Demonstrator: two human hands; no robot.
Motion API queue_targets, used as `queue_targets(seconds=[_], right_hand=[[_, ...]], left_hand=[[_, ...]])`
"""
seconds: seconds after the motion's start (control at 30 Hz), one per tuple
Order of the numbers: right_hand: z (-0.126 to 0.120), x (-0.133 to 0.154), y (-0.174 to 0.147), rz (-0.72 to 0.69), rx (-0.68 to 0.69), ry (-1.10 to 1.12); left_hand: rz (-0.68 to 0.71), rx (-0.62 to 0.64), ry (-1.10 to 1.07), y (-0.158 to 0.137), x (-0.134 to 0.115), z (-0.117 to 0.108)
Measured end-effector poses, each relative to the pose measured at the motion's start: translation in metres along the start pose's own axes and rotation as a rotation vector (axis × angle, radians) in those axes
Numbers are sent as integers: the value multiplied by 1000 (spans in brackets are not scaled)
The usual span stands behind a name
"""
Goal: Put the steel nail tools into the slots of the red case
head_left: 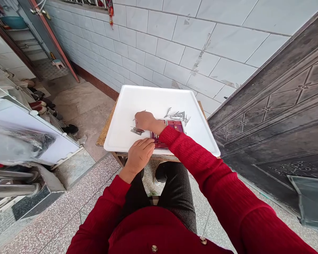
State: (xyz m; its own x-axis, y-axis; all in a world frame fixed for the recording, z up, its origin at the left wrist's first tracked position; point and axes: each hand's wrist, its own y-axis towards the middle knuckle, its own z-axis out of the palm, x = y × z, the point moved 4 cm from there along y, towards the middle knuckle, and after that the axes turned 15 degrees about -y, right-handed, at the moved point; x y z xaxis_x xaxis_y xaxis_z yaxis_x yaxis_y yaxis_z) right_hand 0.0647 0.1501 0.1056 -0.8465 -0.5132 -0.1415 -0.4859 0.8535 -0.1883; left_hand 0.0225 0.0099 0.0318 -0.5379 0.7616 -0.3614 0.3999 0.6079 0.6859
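Observation:
A dark red manicure case point(163, 145) lies spread open on the white tray point(129, 102), with a few slim tools in its slots. My right hand point(145, 120) reaches across the case to its left side. Its fingers are curled downward, and whatever they hold is hidden beneath them. Fingers fairly straight, my left hand point(141, 154) rests against the case's near left corner. Just left of the case is a small group of thin metal tools point(137, 131). Beyond the case, scissors-like and clipper-like metal tools point(178, 115) lie in a loose pile.
The tray sits on a small wooden table point(102, 135) in front of my knees. A tiled wall point(159, 42) stands behind it and a dark patterned metal door point(275, 106) to the right. On the left are a shoe rack point(46, 106) and a white panel point(29, 134).

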Motion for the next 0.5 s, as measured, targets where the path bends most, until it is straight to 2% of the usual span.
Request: queue_targets(seconds=[0.2, 0.5], right_hand=[[-2, -5, -4, -39, 22, -5], [1, -9, -8, -85, 20, 81]], left_hand=[[23, -28, 17, 0, -1, -1], [-22, 13, -7, 0, 1, 1]])
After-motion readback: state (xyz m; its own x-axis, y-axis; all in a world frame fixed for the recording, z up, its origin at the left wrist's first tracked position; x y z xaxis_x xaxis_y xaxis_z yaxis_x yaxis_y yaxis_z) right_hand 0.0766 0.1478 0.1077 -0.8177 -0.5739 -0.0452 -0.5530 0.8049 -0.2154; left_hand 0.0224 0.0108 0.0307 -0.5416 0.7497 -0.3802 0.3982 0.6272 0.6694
